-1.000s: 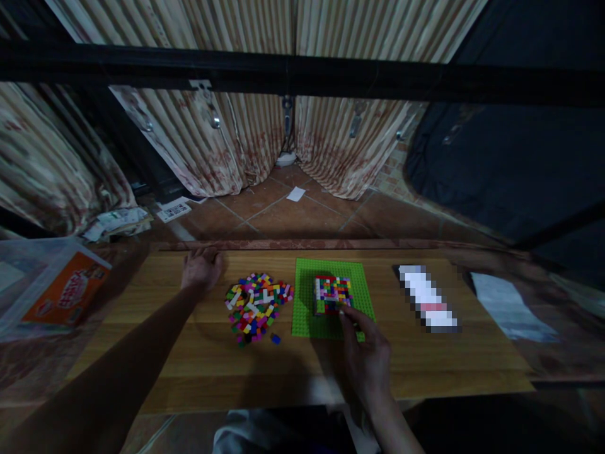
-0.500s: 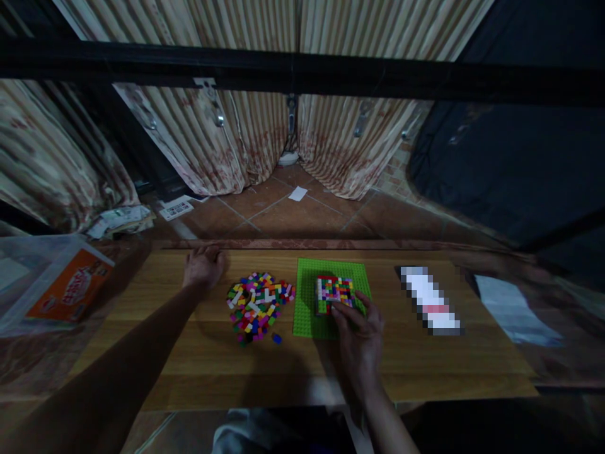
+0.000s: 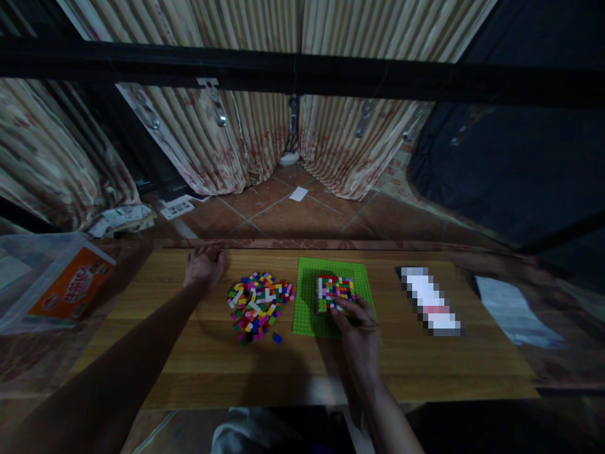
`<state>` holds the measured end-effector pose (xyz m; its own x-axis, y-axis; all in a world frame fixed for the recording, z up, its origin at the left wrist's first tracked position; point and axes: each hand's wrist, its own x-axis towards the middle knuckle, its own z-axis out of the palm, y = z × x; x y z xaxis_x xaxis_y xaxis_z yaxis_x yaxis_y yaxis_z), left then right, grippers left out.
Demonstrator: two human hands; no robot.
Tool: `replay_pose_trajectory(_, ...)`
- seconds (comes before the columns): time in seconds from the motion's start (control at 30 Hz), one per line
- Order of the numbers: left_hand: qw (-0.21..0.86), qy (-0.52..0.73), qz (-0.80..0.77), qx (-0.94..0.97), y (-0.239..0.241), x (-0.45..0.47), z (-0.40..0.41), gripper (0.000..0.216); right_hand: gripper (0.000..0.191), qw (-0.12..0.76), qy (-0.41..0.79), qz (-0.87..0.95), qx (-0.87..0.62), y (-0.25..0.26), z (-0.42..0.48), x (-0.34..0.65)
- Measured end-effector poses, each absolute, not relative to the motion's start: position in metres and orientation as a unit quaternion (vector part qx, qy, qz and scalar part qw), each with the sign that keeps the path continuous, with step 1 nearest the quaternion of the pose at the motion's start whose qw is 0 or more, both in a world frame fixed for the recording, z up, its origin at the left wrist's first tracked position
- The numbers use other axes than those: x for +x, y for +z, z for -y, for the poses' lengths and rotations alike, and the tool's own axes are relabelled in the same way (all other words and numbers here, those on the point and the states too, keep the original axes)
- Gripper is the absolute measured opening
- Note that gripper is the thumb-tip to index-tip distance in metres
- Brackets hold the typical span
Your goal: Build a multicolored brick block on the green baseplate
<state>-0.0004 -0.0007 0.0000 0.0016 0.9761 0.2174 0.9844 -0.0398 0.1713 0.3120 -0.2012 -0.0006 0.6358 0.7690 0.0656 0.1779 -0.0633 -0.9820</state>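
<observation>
A green baseplate (image 3: 308,290) lies on the wooden table (image 3: 189,353), with a multicoloured block of small bricks (image 3: 334,290) built on it. My right hand (image 3: 357,325) rests at the near edge of that block, fingers curled and pressed against its front side. What the fingertips pinch, if anything, is too small to see. Left of the baseplate is a loose pile of coloured bricks (image 3: 258,304), with one blue brick (image 3: 276,338) lying apart. My left hand (image 3: 203,265) lies flat on the table near its far edge, left of the pile, holding nothing.
A clear plastic box with an orange pack (image 3: 66,287) sits at the far left. A pixelated object (image 3: 430,299) and a white sheet (image 3: 513,302) lie at the right. Curtains and a tiled floor lie beyond the table; a dark bar crosses the top.
My right hand has moved forward from the baseplate's near right corner onto the front edge of the brick block. My left hand has stayed in place.
</observation>
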Motion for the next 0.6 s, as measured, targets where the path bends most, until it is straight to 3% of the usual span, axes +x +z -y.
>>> replay_pose_trajectory(0.6, 0.026, -0.122, 0.696, -0.707, -0.002, -0.002, -0.001, 0.043, 0.022, 0.587, 0.276, 0.301, -0.699, 0.006, 0.185, 0.312)
